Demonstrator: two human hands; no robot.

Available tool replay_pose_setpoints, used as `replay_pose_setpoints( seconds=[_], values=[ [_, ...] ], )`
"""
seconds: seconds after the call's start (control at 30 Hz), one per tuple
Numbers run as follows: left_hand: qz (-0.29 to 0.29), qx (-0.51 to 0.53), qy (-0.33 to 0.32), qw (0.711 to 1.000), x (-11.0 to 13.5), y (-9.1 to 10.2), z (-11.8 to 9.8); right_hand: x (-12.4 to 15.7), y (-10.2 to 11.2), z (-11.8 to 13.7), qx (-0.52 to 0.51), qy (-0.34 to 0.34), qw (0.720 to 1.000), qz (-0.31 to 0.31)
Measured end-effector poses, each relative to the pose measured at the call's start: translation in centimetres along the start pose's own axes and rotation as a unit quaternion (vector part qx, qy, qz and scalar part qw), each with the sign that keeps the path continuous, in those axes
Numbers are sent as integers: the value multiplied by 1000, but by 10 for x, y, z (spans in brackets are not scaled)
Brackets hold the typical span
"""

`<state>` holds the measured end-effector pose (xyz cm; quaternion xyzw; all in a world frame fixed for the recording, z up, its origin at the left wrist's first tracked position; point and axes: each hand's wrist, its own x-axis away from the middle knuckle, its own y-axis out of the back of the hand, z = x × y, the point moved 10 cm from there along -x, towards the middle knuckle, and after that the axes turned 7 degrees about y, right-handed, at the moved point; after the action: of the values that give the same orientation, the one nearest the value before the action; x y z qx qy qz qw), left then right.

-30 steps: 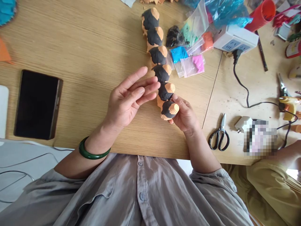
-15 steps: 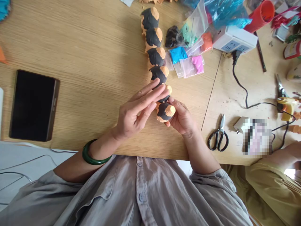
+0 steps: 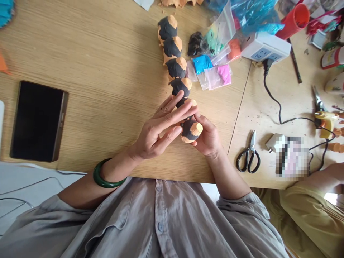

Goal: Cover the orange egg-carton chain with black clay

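A long strip of egg carton [image 3: 176,68], orange with black patches over its row of several bumps, runs away from me across the table. The black layer looks like soft clay. My right hand [image 3: 208,134] grips the near end from the right, thumb on the side and fingers partly hidden beneath. My left hand [image 3: 161,129] lies over the second bump from the near end, its fingers stretched out and touching the black surface. That bump is mostly covered by these fingers. A green bangle [image 3: 110,174] circles my left wrist.
Small bags of coloured clay [image 3: 212,70] lie right of the strip, beside a white power strip [image 3: 266,46] with a black cable. Scissors [image 3: 248,152] rest to the right, a black tablet [image 3: 39,121] to the left. Another person's arm [image 3: 326,175] is at lower right.
The far end of the egg-carton strip has swung slightly left and toward me. My left hand's fingers have spread a little and shifted over the second bump. The right hand keeps its grip.
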<state>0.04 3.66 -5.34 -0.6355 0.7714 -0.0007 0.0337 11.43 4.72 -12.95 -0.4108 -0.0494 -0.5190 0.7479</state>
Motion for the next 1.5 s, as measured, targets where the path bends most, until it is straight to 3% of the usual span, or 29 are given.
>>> replay_pose_setpoints(
  seconds=[0.07,0.13,0.2,0.27,0.3,0.4,0.5,0.57,0.8,1.0,1.13,1.37,1.5],
  values=[
    [-4,-5,-26,1000,3,-1,-6,-1,1,2,-4,11,1000,0],
    [-52,-19,-44,997,5,7,-9,-1,1,5,-15,29,999,7],
    [-147,1,-7,989,7,27,2,-2,1,8,-21,46,998,22],
    [-213,69,80,971,7,44,27,-3,2,11,-13,61,997,40],
    [-201,109,129,965,5,43,41,-2,3,13,-8,70,996,46],
    [-74,193,252,945,-2,20,69,-1,6,20,12,106,993,50],
    [44,234,291,927,-2,-3,69,0,8,27,58,135,988,52],
    [84,242,286,923,-2,-12,63,1,9,32,94,156,982,48],
    [56,243,250,936,-6,-8,55,8,15,41,181,191,964,46],
    [39,203,242,948,-4,-2,55,9,22,49,220,213,952,3],
    [85,250,259,929,-5,-10,55,9,14,47,195,200,960,26],
    [91,275,287,913,-3,-13,58,6,13,38,183,183,966,12],
    [80,238,272,929,-2,-10,58,8,5,39,136,179,974,29]
  ],
)
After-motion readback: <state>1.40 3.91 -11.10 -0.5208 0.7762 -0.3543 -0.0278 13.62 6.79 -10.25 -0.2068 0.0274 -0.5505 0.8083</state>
